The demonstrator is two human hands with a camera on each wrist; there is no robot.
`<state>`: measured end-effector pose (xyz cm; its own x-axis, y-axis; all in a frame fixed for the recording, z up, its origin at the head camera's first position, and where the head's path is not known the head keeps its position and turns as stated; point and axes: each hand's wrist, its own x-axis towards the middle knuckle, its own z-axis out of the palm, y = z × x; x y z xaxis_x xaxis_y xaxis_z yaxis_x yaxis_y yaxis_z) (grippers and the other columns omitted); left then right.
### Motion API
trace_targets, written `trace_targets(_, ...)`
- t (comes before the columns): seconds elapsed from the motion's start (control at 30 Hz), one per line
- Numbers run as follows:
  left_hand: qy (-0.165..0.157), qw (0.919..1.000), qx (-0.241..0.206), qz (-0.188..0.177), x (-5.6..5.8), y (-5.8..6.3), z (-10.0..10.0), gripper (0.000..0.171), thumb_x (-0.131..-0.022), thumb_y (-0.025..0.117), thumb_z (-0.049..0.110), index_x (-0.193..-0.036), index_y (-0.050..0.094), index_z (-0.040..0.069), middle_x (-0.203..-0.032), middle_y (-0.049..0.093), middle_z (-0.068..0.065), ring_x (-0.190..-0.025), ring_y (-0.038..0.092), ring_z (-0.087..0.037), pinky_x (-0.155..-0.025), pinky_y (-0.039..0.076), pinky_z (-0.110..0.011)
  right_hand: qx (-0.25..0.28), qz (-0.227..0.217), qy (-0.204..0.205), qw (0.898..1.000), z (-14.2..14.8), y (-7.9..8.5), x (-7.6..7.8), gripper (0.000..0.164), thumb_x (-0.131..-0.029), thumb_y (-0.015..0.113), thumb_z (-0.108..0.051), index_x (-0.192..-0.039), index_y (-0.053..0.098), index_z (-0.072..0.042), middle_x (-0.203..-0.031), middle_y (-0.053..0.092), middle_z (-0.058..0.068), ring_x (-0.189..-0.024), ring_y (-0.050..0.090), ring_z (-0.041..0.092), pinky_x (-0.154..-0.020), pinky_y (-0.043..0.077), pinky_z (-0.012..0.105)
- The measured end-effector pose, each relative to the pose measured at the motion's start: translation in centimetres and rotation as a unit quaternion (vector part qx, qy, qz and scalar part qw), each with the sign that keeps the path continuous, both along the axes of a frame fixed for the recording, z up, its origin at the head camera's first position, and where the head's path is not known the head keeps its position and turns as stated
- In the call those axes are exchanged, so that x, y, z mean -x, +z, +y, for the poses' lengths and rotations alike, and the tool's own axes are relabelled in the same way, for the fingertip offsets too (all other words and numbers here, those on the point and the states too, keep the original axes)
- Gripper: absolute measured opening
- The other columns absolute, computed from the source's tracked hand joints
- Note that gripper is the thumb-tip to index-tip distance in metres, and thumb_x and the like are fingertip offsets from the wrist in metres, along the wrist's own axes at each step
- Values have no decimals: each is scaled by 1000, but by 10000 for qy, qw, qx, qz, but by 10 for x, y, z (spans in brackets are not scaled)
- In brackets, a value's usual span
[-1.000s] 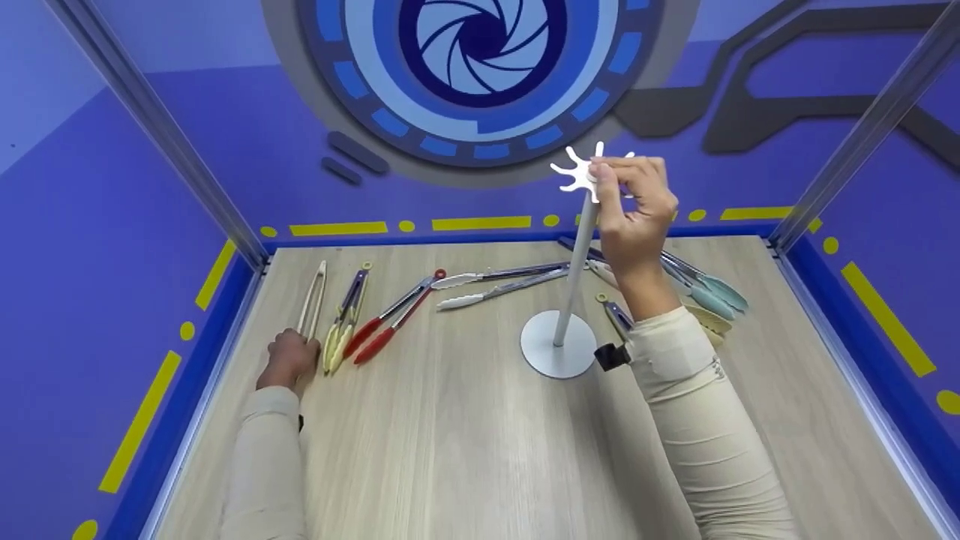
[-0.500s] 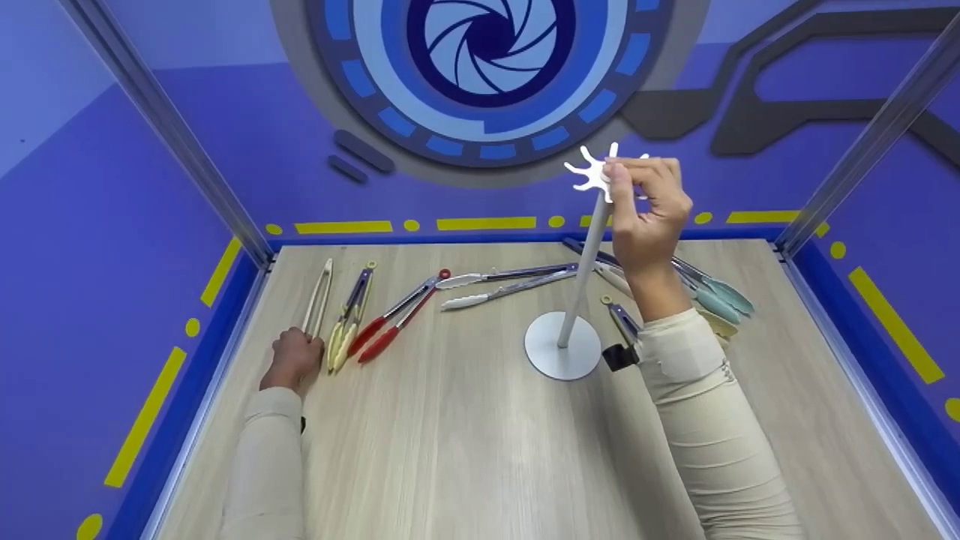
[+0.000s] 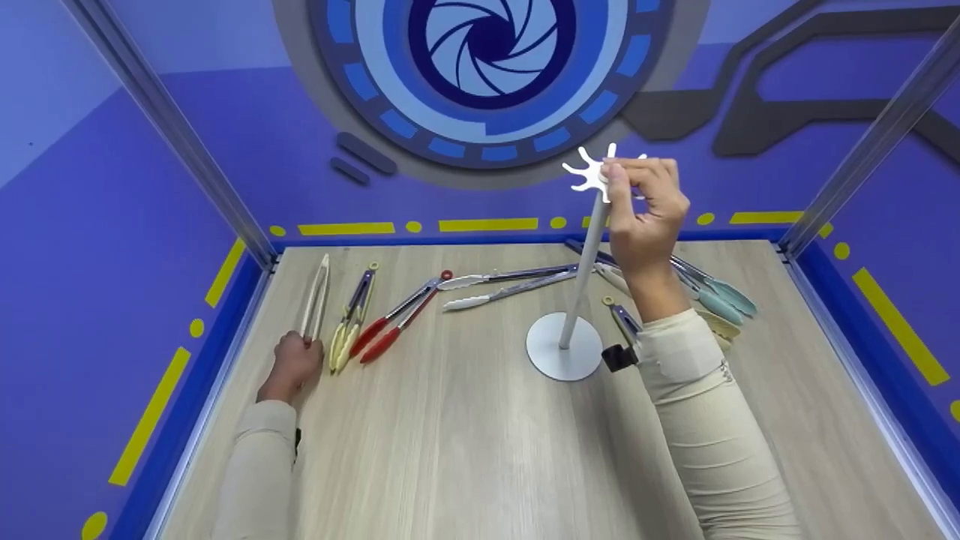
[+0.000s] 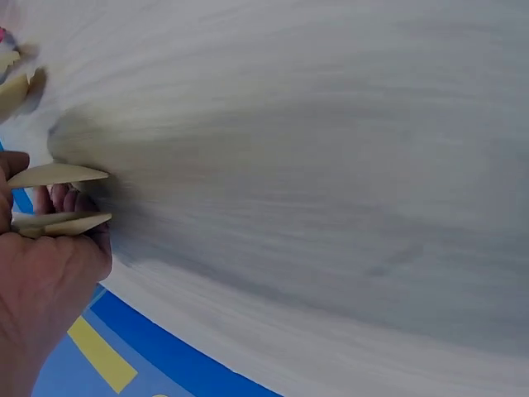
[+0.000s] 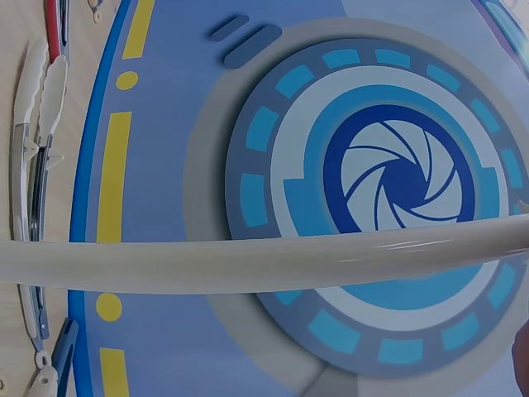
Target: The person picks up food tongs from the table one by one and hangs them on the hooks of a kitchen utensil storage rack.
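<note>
At the left of the table, my left hand [image 3: 295,360] grips a pair of beige tongs [image 3: 315,300] near the tip end, their hinge end pointing to the back wall. Two beige tips [image 4: 59,174] stick out past the fingers in the left wrist view, a gap between them. My right hand [image 3: 646,214] pinches the white hook-armed top [image 3: 589,176] of a stand between thumb and fingers. Its pale pole [image 3: 585,270] leans slightly and rises from a round base [image 3: 564,364] on the table. Across the right wrist view runs the same pole [image 5: 207,266].
Yellow-tipped tongs [image 3: 346,330] lie just right of my left hand, then red-tipped tongs [image 3: 390,322] and white-tipped tongs [image 3: 480,291]. Behind my right forearm lie teal-tipped tongs [image 3: 724,300] and other tongs, partly hidden. Blue walls [image 3: 225,165] enclose the table's back and sides.
The head view has shifted slightly. My left hand and the far end of the beige tongs have moved a little; my right hand stays at the top of the stand.
</note>
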<state>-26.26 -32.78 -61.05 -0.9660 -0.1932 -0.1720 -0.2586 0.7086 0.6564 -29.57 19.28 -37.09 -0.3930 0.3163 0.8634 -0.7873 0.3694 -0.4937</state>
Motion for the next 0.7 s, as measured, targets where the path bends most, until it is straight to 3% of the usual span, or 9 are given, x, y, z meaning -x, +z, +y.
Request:
trace_targets(0.13,18,9992,-68,400,-2,-6,3,15,-105,47,13,-100,43,-1,-96,45,-16,-89,48,-32,-83,43,-46,36,-5,-38,10000,-1,1,-1,17,-94,67,-3,-85,79,6,-93,78,26,-95,57,3,-86,44,22)
trace_targets(0.33,169,9944,434,947,-7,-7,16,25,-104,47,12,-117,44,-9,-110,60,-34,-104,64,-53,-94,48,-66,105,-61,-86,9999,-2,2,-2,18,-95,66,-3,-85,79,5,-93,78,25,-94,56,3,-84,43,22)
trace_targets(0.5,267,9882,821,1263,-10,-3,30,27,-107,49,16,-121,41,-7,-112,61,-34,-104,66,-58,-89,49,-68,124,-44,-81,9999,-3,2,-3,18,-95,67,-3,-85,79,5,-92,78,25,-94,56,3,-85,42,22)
trace_targets(0.7,220,9860,686,1505,-11,4,49,30,-109,50,16,-128,41,-6,-113,61,-32,-102,65,-54,-88,49,-66,177,30,-86,9998,-4,2,-3,18,-95,66,-3,-85,78,7,-92,78,27,-93,56,3,-86,41,22)
